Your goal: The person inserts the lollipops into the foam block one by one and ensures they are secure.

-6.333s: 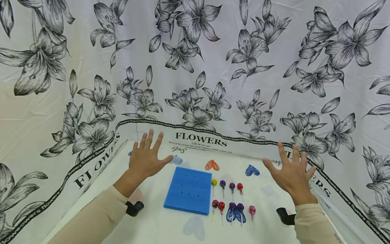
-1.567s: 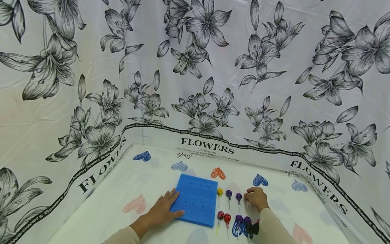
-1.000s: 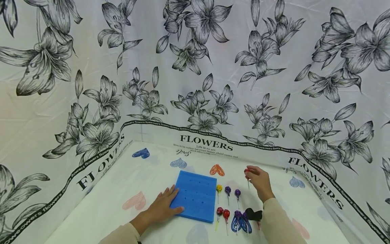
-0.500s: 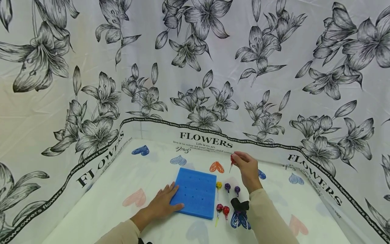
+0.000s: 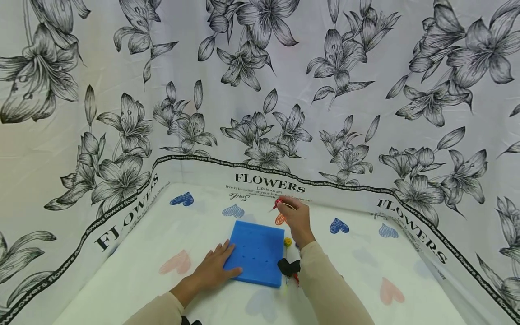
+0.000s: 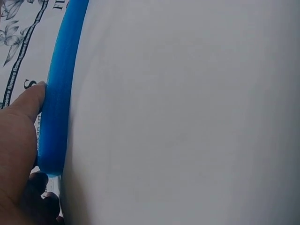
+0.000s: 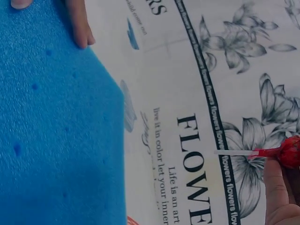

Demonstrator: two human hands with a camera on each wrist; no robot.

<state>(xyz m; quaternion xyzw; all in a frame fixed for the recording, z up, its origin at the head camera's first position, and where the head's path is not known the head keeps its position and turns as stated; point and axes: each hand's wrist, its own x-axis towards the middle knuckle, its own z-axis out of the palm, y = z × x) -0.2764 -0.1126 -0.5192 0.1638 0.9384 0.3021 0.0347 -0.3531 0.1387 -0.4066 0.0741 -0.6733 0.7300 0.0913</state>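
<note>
A blue foam block [image 5: 257,253] with several small holes in its top lies on the table. My left hand [image 5: 213,268] rests along its left edge, fingers spread and thumb at the front corner; in the left wrist view the thumb touches the side of the foam [image 6: 58,93]. Beyond the block's far right corner, my right hand [image 5: 297,220] pinches a red lollipop [image 5: 278,203] by its head. Its white stick points left, away from the fingers, in the right wrist view, where the red wrapped head [image 7: 289,152] shows at the right edge.
A yellow lollipop [image 5: 287,242] lies right of the block. My right sleeve [image 5: 329,280] and a black wrist piece [image 5: 289,267] cover most other lollipops. A white cloth with printed hearts [image 5: 339,225] covers the table; a flower-print curtain [image 5: 260,135] rises behind.
My right hand has picked the red lollipop up from the back row's right end and carried it left toward the block, its stick tilting leftward. My left hand came down onto the block and stays there.
</note>
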